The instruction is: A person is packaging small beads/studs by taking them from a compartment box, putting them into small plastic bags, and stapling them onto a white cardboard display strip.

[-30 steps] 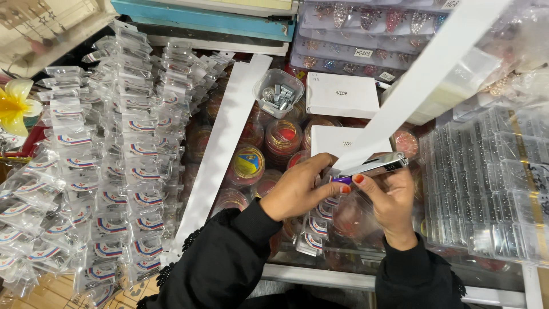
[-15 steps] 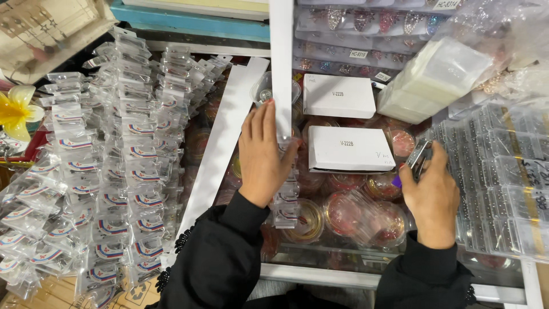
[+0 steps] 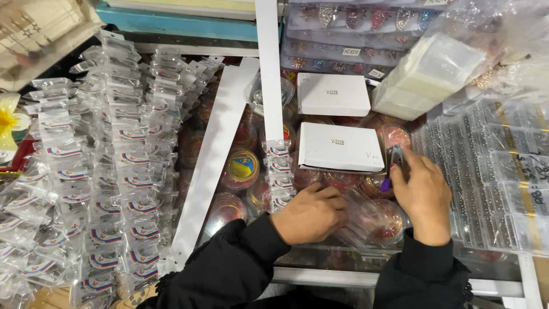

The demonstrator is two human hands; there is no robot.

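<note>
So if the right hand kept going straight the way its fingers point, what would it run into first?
The right hand points up and slightly left, holding a small metal tool. The nearer white box lies just beside that line, so the tool would probably touch its right edge first, though depth is hard to judge here.

Black sleeves [image 3: 240, 257], lace-trimmed cuffs.

A teal shelf edge [image 3: 177, 24] runs along the top, bright under even indoor light. Below it lies a glass counter top [image 3: 320, 257] (metal-framed at its near rim), beside tan flooring [image 3: 51, 298] at lower left.
</note>
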